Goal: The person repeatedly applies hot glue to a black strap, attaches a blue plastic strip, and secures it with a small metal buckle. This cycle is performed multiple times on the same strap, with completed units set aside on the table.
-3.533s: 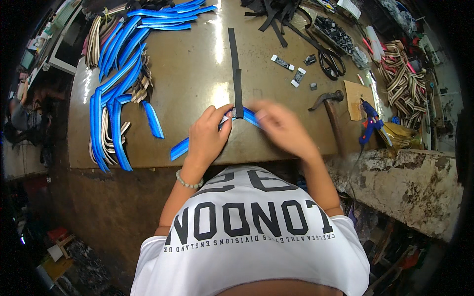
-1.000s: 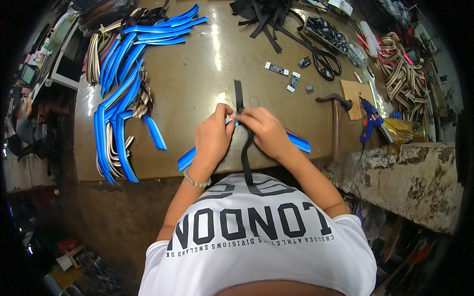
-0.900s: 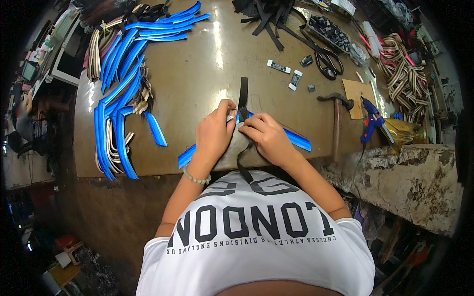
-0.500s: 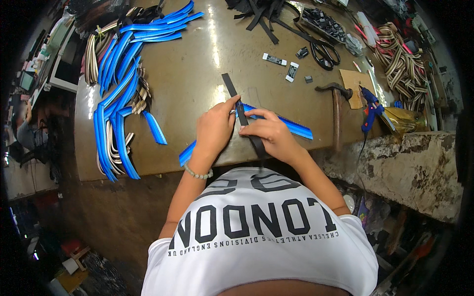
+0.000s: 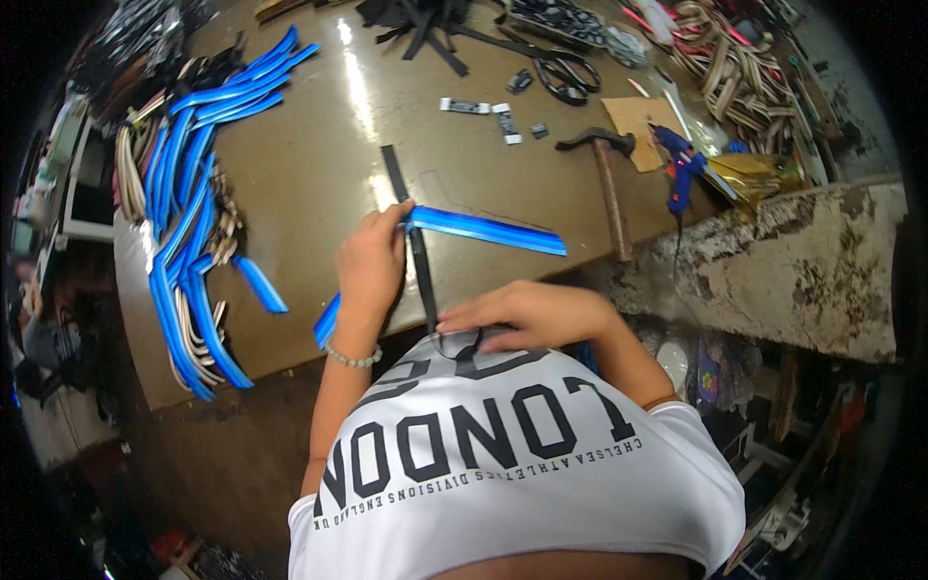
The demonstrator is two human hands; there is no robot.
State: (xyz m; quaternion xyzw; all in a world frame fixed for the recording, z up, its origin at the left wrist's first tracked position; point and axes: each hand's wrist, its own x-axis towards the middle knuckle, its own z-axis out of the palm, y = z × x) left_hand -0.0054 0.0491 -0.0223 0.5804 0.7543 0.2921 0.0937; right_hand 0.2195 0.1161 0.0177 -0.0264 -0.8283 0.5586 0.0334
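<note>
My left hand (image 5: 372,259) is closed, its fingertips pinching a blue striped strap (image 5: 488,230) where it crosses a narrow black strap (image 5: 420,266). The blue strap stretches right over the tabletop, and another end of it shows by my left wrist. From beyond the pinch, the black strap runs down to the table's near edge. There my right hand (image 5: 536,311), slightly blurred, has its fingers stretched out, with the fingertips at the black strap's lower part. Where that strap ends is hard to make out against my shirt.
Bundled blue straps (image 5: 179,280) lie at the left. On the right are a hammer (image 5: 611,188), a blue glue gun (image 5: 684,166) and its cord. Scissors (image 5: 565,82), black straps (image 5: 420,24), small buckles (image 5: 519,81) and white-ended black pieces (image 5: 465,105) lie farther back.
My right hand has left the crossing and moved down toward my body along the black strap. My left hand stays at the crossing. The whole view has shifted and turned slightly.
</note>
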